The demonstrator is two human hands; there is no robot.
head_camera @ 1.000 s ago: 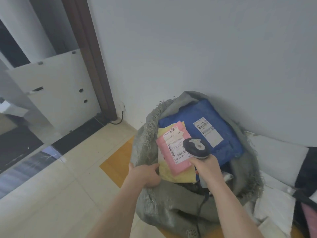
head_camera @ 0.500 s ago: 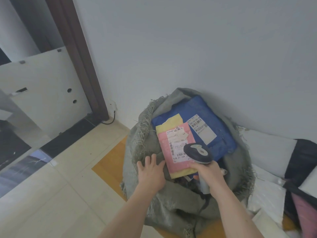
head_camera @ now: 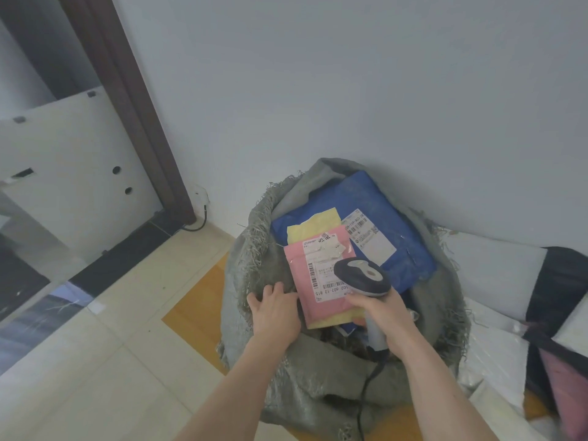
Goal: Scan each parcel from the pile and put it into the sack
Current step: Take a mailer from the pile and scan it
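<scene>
The right hand (head_camera: pixel 380 308) curls round the handle of the scanner (head_camera: pixel 362 278), its head over the sack's mouth; the left hand (head_camera: pixel 276 308) lies with straight fingers on the rim of the sack (head_camera: pixel 318 374), touching the pink parcel (head_camera: pixel 313 283); that parcel rests inside the sack on a yellow parcel (head_camera: pixel 313 226), both atop a blue parcel (head_camera: pixel 394 253) farther in; the pink one looks thin, light, floppy and slick, so it is best pinched at an edge.

Pink parcel (head_camera: pixel 313 281), white label: barcodes, digits read upside down, approx. "502 602 12 815". Blue parcel (head_camera: pixel 366 224), white label: barcode, QR code; txt too small.
</scene>
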